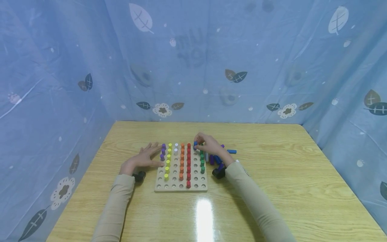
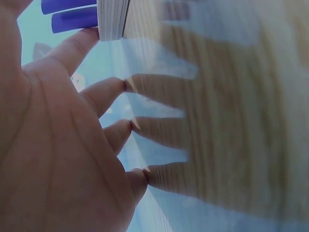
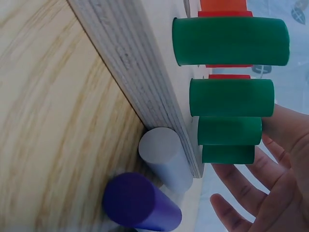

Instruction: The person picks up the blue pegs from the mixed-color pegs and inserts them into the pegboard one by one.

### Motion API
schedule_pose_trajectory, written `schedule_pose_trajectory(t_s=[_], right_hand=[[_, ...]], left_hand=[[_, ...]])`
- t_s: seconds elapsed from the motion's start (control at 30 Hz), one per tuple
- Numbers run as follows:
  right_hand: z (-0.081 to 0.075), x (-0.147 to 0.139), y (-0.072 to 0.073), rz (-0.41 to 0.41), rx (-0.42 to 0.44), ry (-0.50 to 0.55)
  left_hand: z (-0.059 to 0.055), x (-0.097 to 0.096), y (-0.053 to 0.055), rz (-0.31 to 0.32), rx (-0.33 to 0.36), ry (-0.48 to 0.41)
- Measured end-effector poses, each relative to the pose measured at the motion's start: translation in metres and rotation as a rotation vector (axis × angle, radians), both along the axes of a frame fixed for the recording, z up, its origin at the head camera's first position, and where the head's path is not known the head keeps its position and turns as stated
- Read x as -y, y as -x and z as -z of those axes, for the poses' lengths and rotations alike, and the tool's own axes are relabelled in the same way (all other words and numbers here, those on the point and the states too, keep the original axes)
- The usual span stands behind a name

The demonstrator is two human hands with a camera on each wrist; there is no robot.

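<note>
A wooden pegboard [image 1: 181,191] lies on the table with columns of pegs: purple [image 1: 162,157], yellow [image 1: 166,177], white [image 1: 176,152], orange [image 1: 181,176], red [image 1: 188,184] and green [image 1: 203,170]. At the far end, between red and green, my right hand [image 1: 210,144] pinches a blue peg [image 1: 195,146]; whether it is fully seated cannot be seen. My left hand [image 1: 145,158] rests beside the board's left edge, fingers spread. In the left wrist view, its fingertips touch the table and one finger meets the board's side [image 2: 112,19]. Green pegs [image 3: 231,41] partly cover the right hand in its wrist view.
Right of the board lie loose pegs, among them a blue peg [image 1: 231,151], a purple peg [image 3: 133,203] and a white peg [image 3: 161,150] against the board's side. A patterned blue curtain [image 1: 205,60] surrounds the wooden table [image 1: 272,148].
</note>
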State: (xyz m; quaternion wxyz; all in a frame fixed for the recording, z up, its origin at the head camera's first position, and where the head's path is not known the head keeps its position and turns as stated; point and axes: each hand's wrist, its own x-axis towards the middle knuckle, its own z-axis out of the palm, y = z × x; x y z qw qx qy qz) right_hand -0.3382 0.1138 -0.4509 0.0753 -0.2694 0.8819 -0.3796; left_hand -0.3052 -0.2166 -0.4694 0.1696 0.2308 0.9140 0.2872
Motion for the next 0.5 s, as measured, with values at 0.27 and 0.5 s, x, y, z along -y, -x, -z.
schedule_pose_trajectory(t_s=[0.27, 0.5], right_hand=[[0.0014, 0.0005, -0.0002, 0.005, 0.001, -0.021], [-0.0002, -0.0007, -0.0015, -0.006, -0.003, -0.012]], left_hand=[[-0.0019, -0.0020, -0.0016, -0.010, 0.005, 0.007], [-0.0007, -0.0022, -0.0021, -0.014, 0.004, 0.003]])
